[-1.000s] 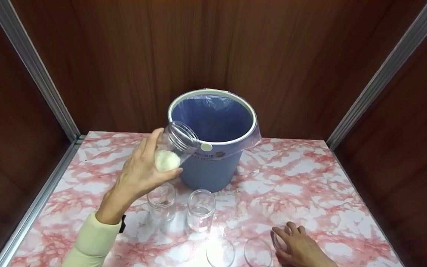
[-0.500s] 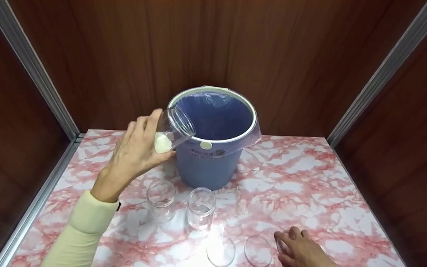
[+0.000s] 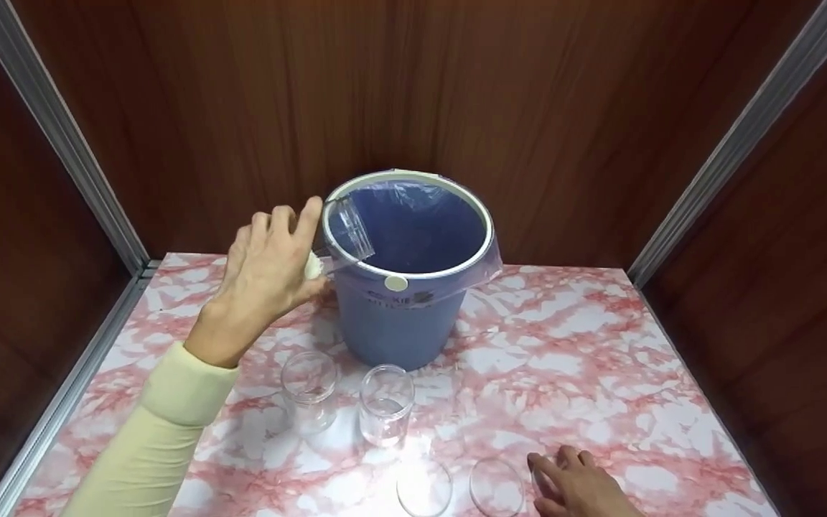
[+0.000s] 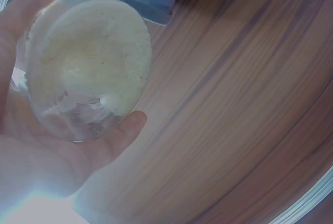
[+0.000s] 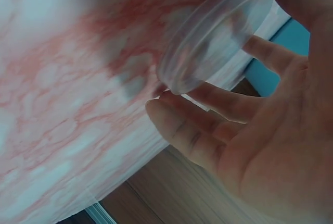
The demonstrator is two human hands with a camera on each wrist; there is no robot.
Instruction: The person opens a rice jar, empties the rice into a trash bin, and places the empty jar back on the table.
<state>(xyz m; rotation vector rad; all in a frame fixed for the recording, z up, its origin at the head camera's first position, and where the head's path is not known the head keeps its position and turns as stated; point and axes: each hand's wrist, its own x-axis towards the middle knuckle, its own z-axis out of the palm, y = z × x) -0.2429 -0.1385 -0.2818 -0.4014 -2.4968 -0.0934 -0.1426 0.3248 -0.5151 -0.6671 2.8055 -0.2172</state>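
My left hand (image 3: 266,262) grips a clear jar (image 3: 350,228) tipped almost onto its side, its mouth over the left rim of the blue bin (image 3: 406,327). White grainy stuff (image 4: 91,52) lies against the jar's base in the left wrist view; in the head view my fingers hide most of it. Low at the right front, my right hand (image 3: 582,488) holds a clear round lid (image 5: 213,39) by its edge between thumb and fingers. The lid stands tilted close to the tabletop and is mostly hidden in the head view.
Two clear jars (image 3: 386,409) stand upright in front of the bin. Two clear round lids (image 3: 497,488) lie near the front of the red-and-white marbled table (image 3: 571,337). A clear bag (image 3: 482,269) lines the bin. Brown wood panels (image 3: 564,108) enclose the back and sides.
My left hand has moved up and forward, and the jar has tipped further, its mouth now inside the bin's rim. My right hand has shifted slightly toward the front with the lid.
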